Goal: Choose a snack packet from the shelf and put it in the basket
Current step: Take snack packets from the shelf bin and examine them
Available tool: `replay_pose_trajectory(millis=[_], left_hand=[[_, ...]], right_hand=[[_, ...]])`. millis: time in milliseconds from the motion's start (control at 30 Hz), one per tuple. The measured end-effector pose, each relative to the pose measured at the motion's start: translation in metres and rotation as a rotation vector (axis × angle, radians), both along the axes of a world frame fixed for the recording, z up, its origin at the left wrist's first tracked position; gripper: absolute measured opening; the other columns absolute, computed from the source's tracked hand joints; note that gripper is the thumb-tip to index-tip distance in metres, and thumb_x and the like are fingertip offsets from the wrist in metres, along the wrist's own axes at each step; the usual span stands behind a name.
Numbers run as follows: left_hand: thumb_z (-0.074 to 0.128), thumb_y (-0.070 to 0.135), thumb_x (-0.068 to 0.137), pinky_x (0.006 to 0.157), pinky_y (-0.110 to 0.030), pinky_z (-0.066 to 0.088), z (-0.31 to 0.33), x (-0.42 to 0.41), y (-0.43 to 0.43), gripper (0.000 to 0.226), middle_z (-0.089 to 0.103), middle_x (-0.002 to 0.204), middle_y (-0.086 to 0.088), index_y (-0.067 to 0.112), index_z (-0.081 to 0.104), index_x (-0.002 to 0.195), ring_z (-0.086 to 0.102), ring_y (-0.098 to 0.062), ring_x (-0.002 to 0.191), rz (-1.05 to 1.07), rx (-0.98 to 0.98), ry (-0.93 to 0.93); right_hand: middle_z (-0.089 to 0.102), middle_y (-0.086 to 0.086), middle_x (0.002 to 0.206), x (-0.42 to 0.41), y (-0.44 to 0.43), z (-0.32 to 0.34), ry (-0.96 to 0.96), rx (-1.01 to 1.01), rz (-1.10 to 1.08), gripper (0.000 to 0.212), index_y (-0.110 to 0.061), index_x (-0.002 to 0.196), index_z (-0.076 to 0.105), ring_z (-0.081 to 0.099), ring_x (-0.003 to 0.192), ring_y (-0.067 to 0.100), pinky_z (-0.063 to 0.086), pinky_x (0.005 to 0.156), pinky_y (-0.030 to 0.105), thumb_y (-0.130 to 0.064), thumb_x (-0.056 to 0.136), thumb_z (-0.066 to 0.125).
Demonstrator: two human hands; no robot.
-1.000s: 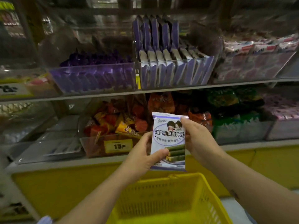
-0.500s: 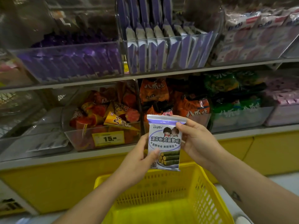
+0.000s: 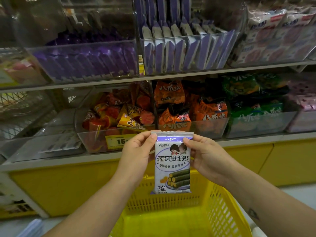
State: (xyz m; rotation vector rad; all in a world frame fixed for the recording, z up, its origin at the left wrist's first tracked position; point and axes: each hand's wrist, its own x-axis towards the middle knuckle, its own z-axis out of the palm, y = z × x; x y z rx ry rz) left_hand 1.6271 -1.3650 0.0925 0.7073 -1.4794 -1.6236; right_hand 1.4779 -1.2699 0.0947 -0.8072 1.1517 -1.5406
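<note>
Packet (image 3: 172, 161) upright over open basket (image 3: 220, 212)

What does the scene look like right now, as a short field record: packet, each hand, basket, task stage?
packet: white-and-purple snack packet, upright, front facing the camera
left: left hand pinches its top left corner
right: right hand pinches its top right corner
basket: yellow basket, below the packet
stage: packet off the shelf, not yet in the basket
</note>
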Motion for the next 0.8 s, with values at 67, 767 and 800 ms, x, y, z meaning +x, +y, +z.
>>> replay_pose_trajectory(millis=[67, 767, 800], left_hand=[[0.053, 0.018, 0.097, 0.056, -0.022, 0.054, 0.001, 0.001, -0.002, 0.019, 0.076, 0.083, -0.005, 0.020, 0.070, 0.089, 0.071, -0.013, 0.072, 0.023, 0.016, 0.016], [0.055, 0.010, 0.090, 0.059, -0.032, 0.059, 0.010, 0.012, -0.007, 0.032, 0.072, 0.110, -0.010, 0.016, 0.059, 0.121, 0.071, -0.018, 0.087, -0.451, 0.437, -0.085], [0.055, 0.009, 0.091, 0.059, -0.033, 0.059, 0.011, 0.012, -0.006, 0.033, 0.072, 0.110, -0.009, 0.017, 0.057, 0.123, 0.072, -0.018, 0.088, -0.436, 0.415, -0.076]], right_hand=[[0.073, 0.011, 0.108, 0.000, 0.000, 0.002, 0.032, 0.025, 0.057, 0.026, -0.012, 0.112, 0.066, 0.070, 0.094, 0.021, 0.057, 0.075, 0.033, -0.023, 0.091, 0.056], [0.068, 0.017, 0.119, -0.013, 0.011, 0.014, -0.106, 0.263, 0.163, 0.033, -0.013, 0.122, 0.058, 0.063, 0.115, 0.032, 0.059, 0.080, 0.043, -0.031, 0.099, 0.044], [0.068, 0.016, 0.119, -0.012, 0.011, 0.014, -0.102, 0.248, 0.155, 0.033, -0.013, 0.122, 0.059, 0.063, 0.115, 0.032, 0.059, 0.083, 0.044, -0.031, 0.099, 0.044]])
